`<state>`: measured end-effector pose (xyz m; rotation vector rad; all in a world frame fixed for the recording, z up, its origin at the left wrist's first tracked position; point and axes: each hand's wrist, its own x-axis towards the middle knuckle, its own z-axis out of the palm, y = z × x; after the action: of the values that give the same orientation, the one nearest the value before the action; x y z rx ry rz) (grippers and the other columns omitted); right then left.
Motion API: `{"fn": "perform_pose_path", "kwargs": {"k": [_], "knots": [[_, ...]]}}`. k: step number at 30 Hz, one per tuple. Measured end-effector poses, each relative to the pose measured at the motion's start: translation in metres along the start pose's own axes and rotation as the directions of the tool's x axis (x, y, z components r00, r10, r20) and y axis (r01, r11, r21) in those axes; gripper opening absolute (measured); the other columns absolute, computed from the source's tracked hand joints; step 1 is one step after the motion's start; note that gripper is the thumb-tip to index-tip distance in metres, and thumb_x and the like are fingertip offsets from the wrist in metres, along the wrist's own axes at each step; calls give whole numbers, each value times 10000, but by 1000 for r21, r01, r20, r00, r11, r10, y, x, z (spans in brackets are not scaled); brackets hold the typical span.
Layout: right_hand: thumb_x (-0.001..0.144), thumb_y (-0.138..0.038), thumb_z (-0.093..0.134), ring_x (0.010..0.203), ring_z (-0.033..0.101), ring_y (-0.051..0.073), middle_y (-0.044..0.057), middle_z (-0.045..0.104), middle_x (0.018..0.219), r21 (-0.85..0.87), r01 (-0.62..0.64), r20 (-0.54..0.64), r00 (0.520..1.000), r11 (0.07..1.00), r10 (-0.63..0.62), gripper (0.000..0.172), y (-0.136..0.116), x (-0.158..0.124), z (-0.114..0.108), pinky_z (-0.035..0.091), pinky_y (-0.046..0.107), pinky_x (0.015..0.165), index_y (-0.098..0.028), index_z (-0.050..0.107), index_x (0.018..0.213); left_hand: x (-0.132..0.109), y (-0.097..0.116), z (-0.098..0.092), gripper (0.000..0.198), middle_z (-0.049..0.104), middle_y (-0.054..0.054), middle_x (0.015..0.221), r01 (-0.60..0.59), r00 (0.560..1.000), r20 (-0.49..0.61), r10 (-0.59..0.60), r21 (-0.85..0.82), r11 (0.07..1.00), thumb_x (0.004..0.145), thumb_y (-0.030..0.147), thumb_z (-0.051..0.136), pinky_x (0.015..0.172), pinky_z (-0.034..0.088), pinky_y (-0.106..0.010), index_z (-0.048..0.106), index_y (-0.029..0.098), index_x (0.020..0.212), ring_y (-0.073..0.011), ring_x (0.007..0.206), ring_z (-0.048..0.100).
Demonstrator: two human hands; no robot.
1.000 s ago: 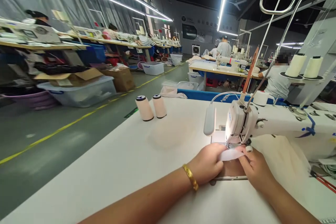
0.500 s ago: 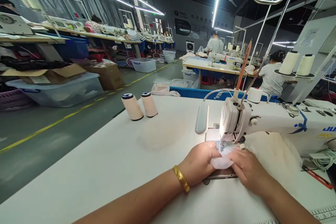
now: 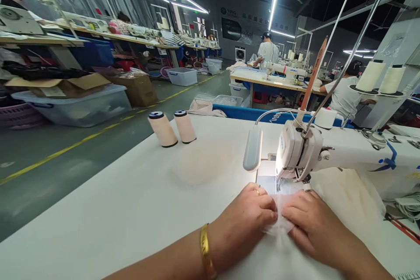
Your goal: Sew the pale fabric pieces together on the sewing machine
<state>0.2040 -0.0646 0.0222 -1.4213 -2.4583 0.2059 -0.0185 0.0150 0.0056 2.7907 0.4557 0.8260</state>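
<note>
A small piece of sheer white fabric [image 3: 280, 222] lies in front of the needle of a white sewing machine [image 3: 295, 153]. My left hand [image 3: 247, 216], with a gold bangle at the wrist and a ring, grips the fabric's left side, fingers curled. On its right side my right hand [image 3: 311, 223] holds it with bent fingers, partly over it. The presser foot [image 3: 278, 184] stands just beyond my fingertips, lit by the machine lamp [image 3: 252, 149]. More sheer pale fabric [image 3: 348, 197] lies under the machine arm.
Two cream thread cones [image 3: 163, 130] stand at the table's far left edge. Red-handled snips [image 3: 402, 227] and coiled cable [image 3: 408, 205] lie at the right. A thread stand [image 3: 370, 76] rises behind the machine. Co-workers sit and stand at other tables beyond.
Both hands have drawn back from the needle toward me, pulling the fabric with them. The left hand's fingers are now more curled. The camera view has shifted slightly.
</note>
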Motion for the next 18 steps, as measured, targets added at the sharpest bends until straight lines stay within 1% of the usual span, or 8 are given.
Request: {"fn": "perform_pose_path", "kwargs": {"k": [4, 9, 12, 15, 16, 18], "knots": [[920, -100, 566, 915, 585, 229, 13, 683, 973, -14, -13, -34, 999, 1000, 12, 156, 5, 2, 6, 452, 370, 844, -243, 621, 948, 2, -7, 5, 302, 758, 16, 882, 1, 1000, -13, 0, 42, 999, 843, -5, 582, 814, 406, -364, 742, 248, 886, -172, 782, 633], [887, -67, 562, 913, 597, 237, 20, 697, 985, -43, -18, -95, 995, 999, 14, 232, 8, 7, 10, 440, 360, 808, -251, 642, 1002, 4, -15, 13, 241, 756, -14, 932, 0, 1000, -31, 2, 52, 999, 832, 35, 618, 802, 421, -357, 739, 233, 897, -184, 796, 641], [899, -82, 562, 935, 604, 250, 30, 707, 997, -49, -9, -132, 991, 999, 3, 238, 11, 10, 17, 436, 359, 797, -249, 642, 1050, 7, -16, 14, 218, 732, -22, 919, 31, 999, -17, -31, 20, 999, 873, 51, 585, 810, 444, -343, 719, 222, 892, -193, 820, 632], [929, -59, 460, 930, 623, 251, 55, 717, 1005, -51, -7, -251, 968, 999, -6, 288, 13, 14, 26, 441, 351, 772, -231, 639, 1076, 13, -16, 11, 265, 694, -29, 926, 103, 995, 2, -103, -78, 992, 916, 44, 476, 787, 482, -300, 682, 210, 914, -192, 857, 622], [949, -67, 432, 892, 627, 245, 55, 717, 971, -41, -32, -304, 952, 999, 18, 283, 14, 15, 28, 442, 345, 750, -228, 639, 1054, 16, -16, 10, 287, 683, -34, 939, 143, 990, 8, -143, -109, 984, 910, 33, 444, 777, 494, -287, 671, 207, 929, -190, 866, 621], [1013, -133, 411, 816, 628, 230, 36, 711, 883, 26, -105, -394, 913, 994, 107, 248, 13, 18, 30, 451, 331, 718, -232, 639, 995, 20, -19, 8, 292, 662, -42, 945, 230, 973, 23, -229, -141, 963, 874, 25, 427, 757, 513, -275, 656, 198, 930, -188, 857, 621]]}}
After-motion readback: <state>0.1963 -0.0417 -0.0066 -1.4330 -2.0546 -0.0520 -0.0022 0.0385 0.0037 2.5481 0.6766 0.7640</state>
